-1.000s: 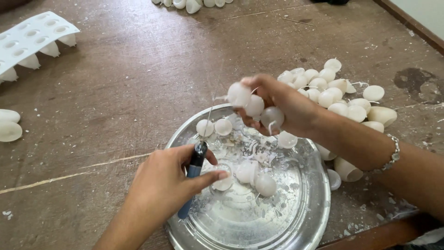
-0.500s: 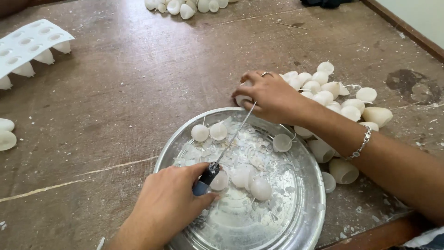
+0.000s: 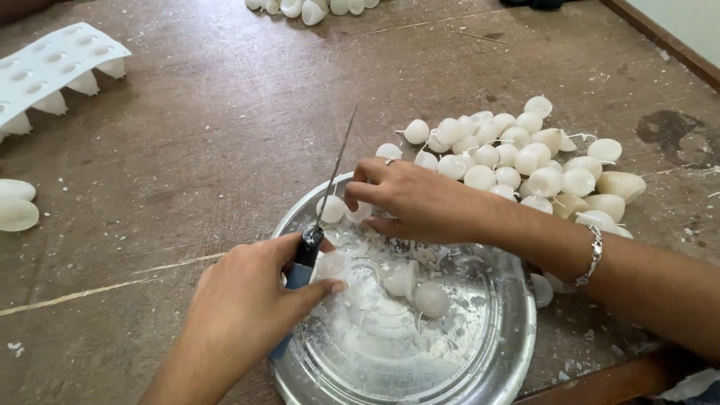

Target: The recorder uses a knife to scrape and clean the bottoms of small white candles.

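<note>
My left hand (image 3: 247,307) grips a knife by its blue and black handle (image 3: 306,251), and the thin blade (image 3: 334,176) points up and away over the table. A round metal plate (image 3: 517,352) lies in front of me, dusted with white wax shavings and holding a few small white wax pieces (image 3: 431,298). My right hand (image 3: 420,202) reaches over the plate's far rim. Its fingers curl around one white wax piece (image 3: 358,212) beside the blade. A bracelet sits on that wrist.
A pile of several white wax pieces with wicks (image 3: 517,157) lies right of the plate. A white mould tray (image 3: 52,71) sits at the far left, two white shells (image 3: 15,206) below it. More white pieces (image 3: 307,7) lie at the top edge. The wooden table's raised edge runs along the right.
My right hand let go of a bunch of strung white pieces at the pile and came back to the plate's rim. My left hand tilted the knife so the blade stands more upright.
</note>
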